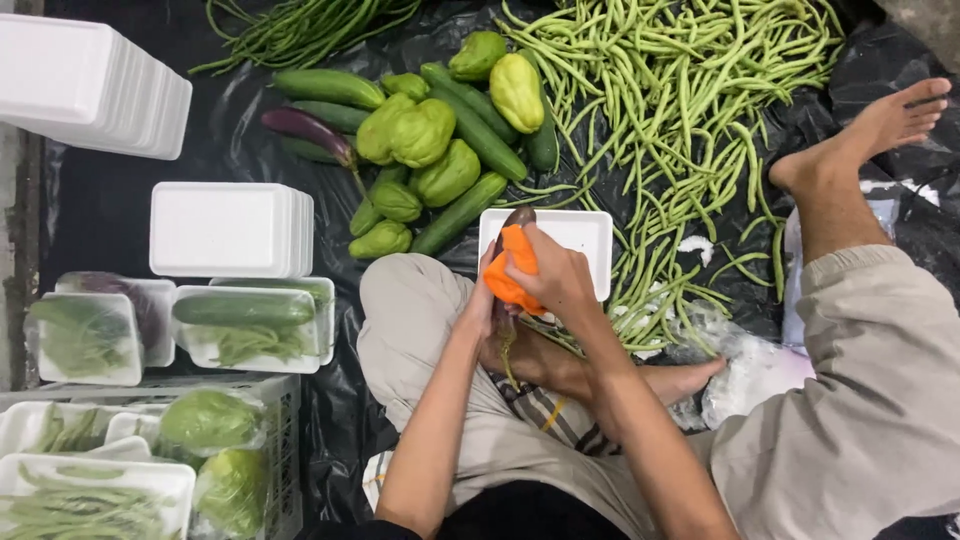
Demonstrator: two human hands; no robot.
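1. Fingers of the right hand (556, 280) curl around an orange carrot (512, 272), grasping it from above.
2. Left hand (483, 305) presses against the carrot's other side, though whether it grips or only steadies it is hard to tell.
3. Carrot sits between both hands, over the person's lap, at the near edge of a white foam tray (580, 240); a dark eggplant tip (517, 216) shows just above it.
4. Beyond the tray lie green beans (680, 110) spread on black plastic sheeting (110, 210).
5. Left of those, chayotes (420, 135) and cucumbers (480, 130) are piled together.
6. Far left, stacked empty trays (225, 228) stand near wrapped vegetable packs (245, 325).
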